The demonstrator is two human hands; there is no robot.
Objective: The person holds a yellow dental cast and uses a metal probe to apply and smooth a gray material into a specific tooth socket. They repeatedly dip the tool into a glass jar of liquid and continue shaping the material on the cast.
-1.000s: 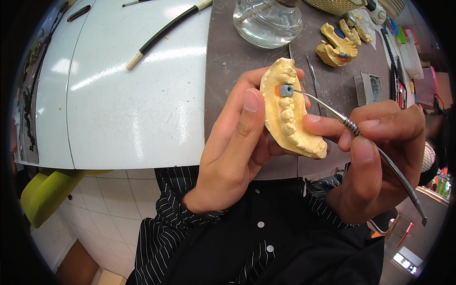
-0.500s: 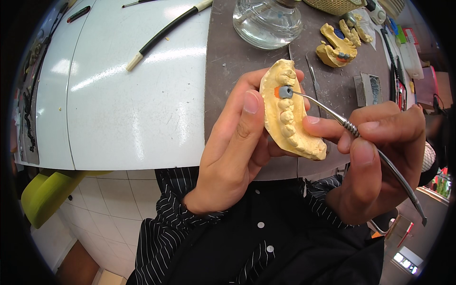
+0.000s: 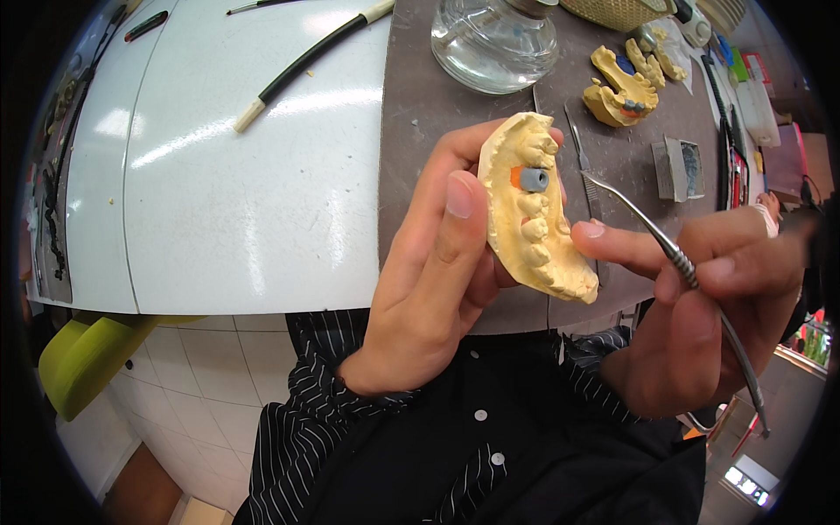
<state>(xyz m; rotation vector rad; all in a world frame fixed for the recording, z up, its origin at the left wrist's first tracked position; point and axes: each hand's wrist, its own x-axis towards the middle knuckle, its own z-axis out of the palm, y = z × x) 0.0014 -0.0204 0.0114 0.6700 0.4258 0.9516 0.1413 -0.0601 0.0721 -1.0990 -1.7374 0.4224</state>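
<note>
Table (image 3: 262,219) had two surfaces: glossy white curved panel on the left, matte grey-brown mat (image 3: 437,105) on the right. Clear rounded glass jar (image 3: 494,39) stood at the mat's top edge. A black rod with cream ends (image 3: 306,61) lay diagonally on the white panel. Flat packages in green, white and pink (image 3: 752,96) sat stacked at the far right edge, print too small to tell. A small grey open box (image 3: 681,168) lay on the mat near them.

Left hand (image 3: 437,280) held a yellow plaster dental cast (image 3: 529,210) above the mat's near edge, thumb across its smooth back, fingers wrapped behind. Cast was chalky, matte, arch-shaped, teeth row facing right. A small grey cylinder with an orange collar (image 3: 531,179) sat in the tooth row near the top.

Right hand (image 3: 700,315) gripped a thin metal instrument (image 3: 691,280) pen-style, fingers closed on its knurled section; index fingertip touched the cast's lower side. Instrument tip was just beside the cast, apart from the grey cylinder.

More yellow casts (image 3: 621,87) lay on the mat at the far end, one with a blue patch. A slim metal tool (image 3: 579,149) lay on the mat behind the held cast.
</note>
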